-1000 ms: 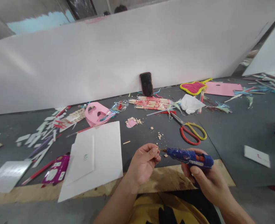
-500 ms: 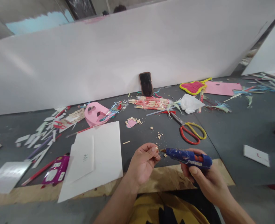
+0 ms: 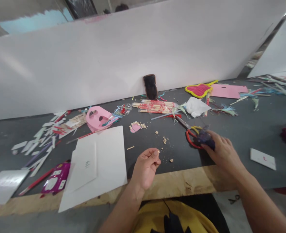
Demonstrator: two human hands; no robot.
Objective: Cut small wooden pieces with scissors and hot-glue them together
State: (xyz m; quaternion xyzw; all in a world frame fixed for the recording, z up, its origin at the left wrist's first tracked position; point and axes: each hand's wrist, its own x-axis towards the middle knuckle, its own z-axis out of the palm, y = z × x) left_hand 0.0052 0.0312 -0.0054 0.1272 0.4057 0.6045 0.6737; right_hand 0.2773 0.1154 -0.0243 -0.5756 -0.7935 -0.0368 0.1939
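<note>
My left hand [image 3: 146, 165] is pinched on a tiny pale wooden piece [image 3: 158, 151] above the dark table. My right hand [image 3: 222, 149] grips a blue glue gun [image 3: 204, 137], blurred by motion, over the handles of the scissors [image 3: 191, 139]. Beyond my left hand lies a small pink card shape [image 3: 135, 128] with tiny wooden pieces along its upper edge. More loose wooden bits [image 3: 165, 140] are scattered between my hands, and a short thin stick [image 3: 130, 148] lies left of them.
A phone [image 3: 150, 86] leans on the white partition [image 3: 123, 58]. In front lie wrapped sticks [image 3: 157, 106] and a crumpled white tissue [image 3: 196, 106]. White sheets [image 3: 111, 161], a pink mask-like cutout [image 3: 99, 118] and a purple packet [image 3: 57, 177] are left; a white card [image 3: 263, 158] is right.
The glue gun's nozzle was at my left fingertips; my right hand has carried it away, right and forward, over the scissors. My left hand keeps its pinch, nearly in place.
</note>
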